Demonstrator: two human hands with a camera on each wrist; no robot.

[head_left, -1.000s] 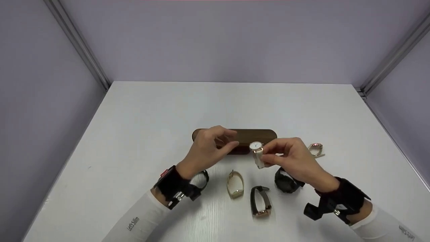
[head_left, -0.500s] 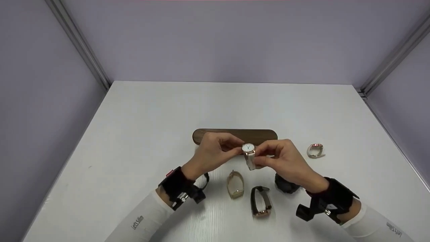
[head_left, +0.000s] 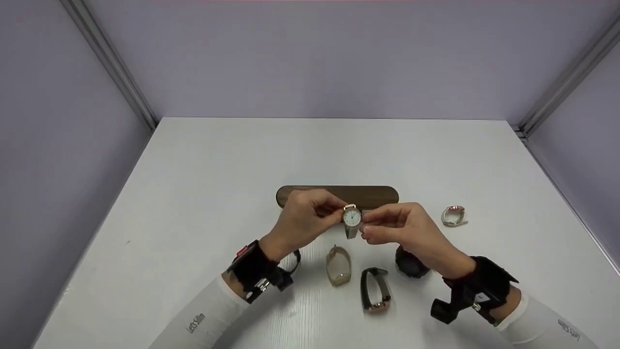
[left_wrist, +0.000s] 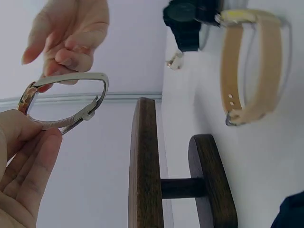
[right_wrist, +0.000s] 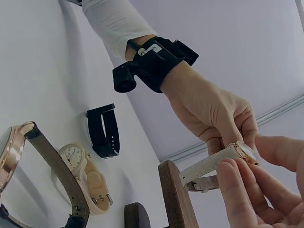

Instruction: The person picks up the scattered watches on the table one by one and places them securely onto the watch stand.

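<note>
Evidently both hands share one watch: the left hand (head_left: 302, 220) and right hand (head_left: 404, 230) each pinch the white-strapped watch (head_left: 351, 219) at its case, dial toward the camera, strap loop hanging free, lifted just in front of the wooden stand (head_left: 382, 195) at 12 o'clock. On the table (head_left: 193, 194), a beige watch (head_left: 338, 265) and a brown-strapped watch (head_left: 375, 290) lie at 6 o'clock, fastened into loops, within easy reach.

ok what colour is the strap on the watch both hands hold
White strap, seen best in the right wrist view.
</note>
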